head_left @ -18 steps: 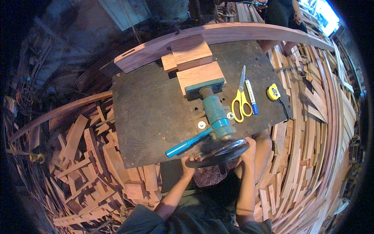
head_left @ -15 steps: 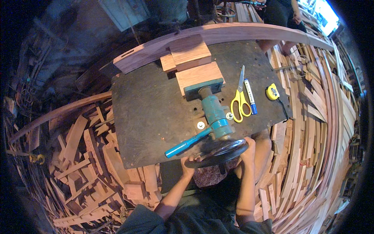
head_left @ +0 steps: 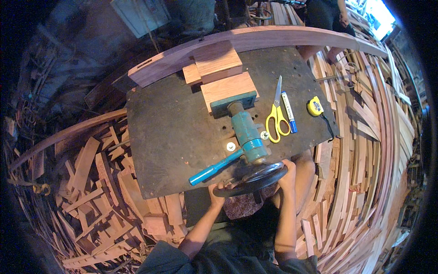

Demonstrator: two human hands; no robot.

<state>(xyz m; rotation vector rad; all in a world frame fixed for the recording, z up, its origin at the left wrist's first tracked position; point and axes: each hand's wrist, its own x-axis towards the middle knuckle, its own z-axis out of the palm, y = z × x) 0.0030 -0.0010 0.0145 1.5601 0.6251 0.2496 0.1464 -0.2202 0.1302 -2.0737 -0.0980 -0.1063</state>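
Observation:
A black handwheel (head_left: 255, 183) stands at the near end of a blue-green screw clamp (head_left: 246, 128) on a dark worktable. My left hand (head_left: 217, 193) grips the wheel's left rim, and my right hand (head_left: 286, 176) is closed round its right rim. A blue lever handle (head_left: 207, 175) sticks out to the left of the clamp body. The clamp's flat jaw (head_left: 233, 104) presses against a wooden block (head_left: 228, 89). Beyond it, further wooden blocks (head_left: 218, 58) sit against a long curved wooden beam (head_left: 260, 38) along the table's far side.
Yellow-handled scissors (head_left: 277, 119), a marker (head_left: 289, 112) with a blue cap and a yellow tape measure (head_left: 315, 106) lie right of the clamp on the dark tabletop (head_left: 169, 132). Wood offcuts (head_left: 91, 196) and long strips (head_left: 351, 182) cover the floor on both sides. Another person (head_left: 326, 18) stands at far right.
The whole view has shifted slightly, so the table and tools appear a little further left. Both hands keep their hold on the handwheel, with no clear turn of it.

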